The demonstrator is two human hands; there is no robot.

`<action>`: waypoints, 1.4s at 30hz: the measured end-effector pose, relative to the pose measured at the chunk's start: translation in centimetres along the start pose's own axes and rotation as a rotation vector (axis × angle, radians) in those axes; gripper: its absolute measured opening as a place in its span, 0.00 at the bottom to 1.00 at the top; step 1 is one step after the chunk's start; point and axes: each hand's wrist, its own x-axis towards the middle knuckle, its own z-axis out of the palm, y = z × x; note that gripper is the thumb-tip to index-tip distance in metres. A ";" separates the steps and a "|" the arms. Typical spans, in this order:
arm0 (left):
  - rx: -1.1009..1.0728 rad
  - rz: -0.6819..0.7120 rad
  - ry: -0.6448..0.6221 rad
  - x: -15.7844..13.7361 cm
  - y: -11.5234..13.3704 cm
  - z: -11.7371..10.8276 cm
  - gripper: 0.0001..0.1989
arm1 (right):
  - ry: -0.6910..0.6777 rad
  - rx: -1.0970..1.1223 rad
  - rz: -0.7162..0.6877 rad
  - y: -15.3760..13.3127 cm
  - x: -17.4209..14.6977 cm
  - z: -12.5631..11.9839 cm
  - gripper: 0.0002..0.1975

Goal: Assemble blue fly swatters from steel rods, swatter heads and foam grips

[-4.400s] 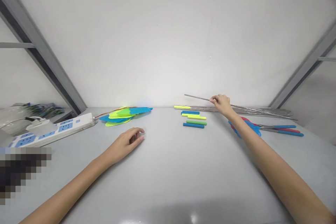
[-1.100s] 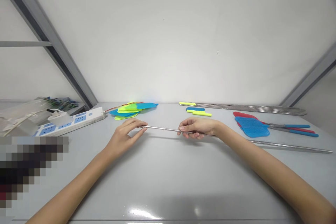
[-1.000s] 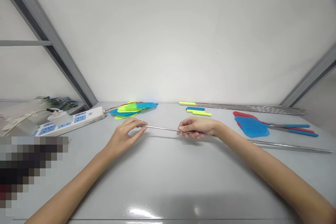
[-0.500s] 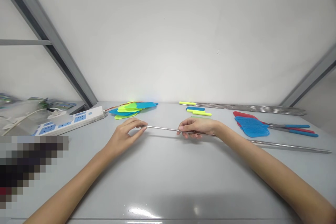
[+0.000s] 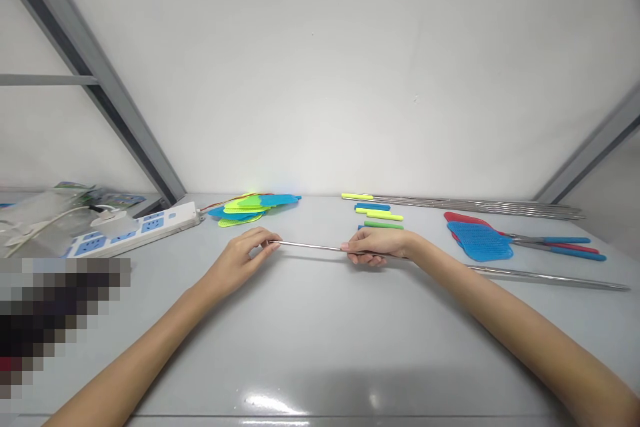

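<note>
A thin metal rod [image 5: 311, 246] runs across in front of me, its right part thicker and reaching far to the right. My left hand [image 5: 247, 253] pinches its left tip between thumb and fingers. Farther along, my right hand [image 5: 373, 247] is closed round the rod, fingers curled under it. Just beyond the right hand lies a green handle grip [image 5: 384, 225], with a bit of blue beside it partly hidden. Yellow grips [image 5: 383, 215] and blue grips [image 5: 373, 207] lie behind that.
A pile of blue and yellow flyswatter heads [image 5: 250, 208] lies at the back left, near a white power strip [image 5: 160, 223]. Several metal rods [image 5: 475, 205] lie along the wall. Assembled flyswatters [image 5: 480, 242] rest at the right. Plastic bags [image 5: 55, 217] are at far left.
My right hand has shifted very slightly to the right along the rod, uncovering more of the green grip. The left hand keeps its pinch on the tip.
</note>
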 end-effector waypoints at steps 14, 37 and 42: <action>-0.032 0.034 -0.155 -0.1 -1.0 0.3 0.12 | -0.029 0.020 0.059 0.8 1.0 0.4 0.18; 0.039 0.036 -0.244 -0.3 -0.4 1.1 0.13 | -0.034 0.046 0.118 1.0 1.2 0.9 0.19; 0.037 0.034 -0.244 -0.4 -0.4 1.3 0.13 | -0.026 0.051 0.127 1.1 1.1 1.1 0.19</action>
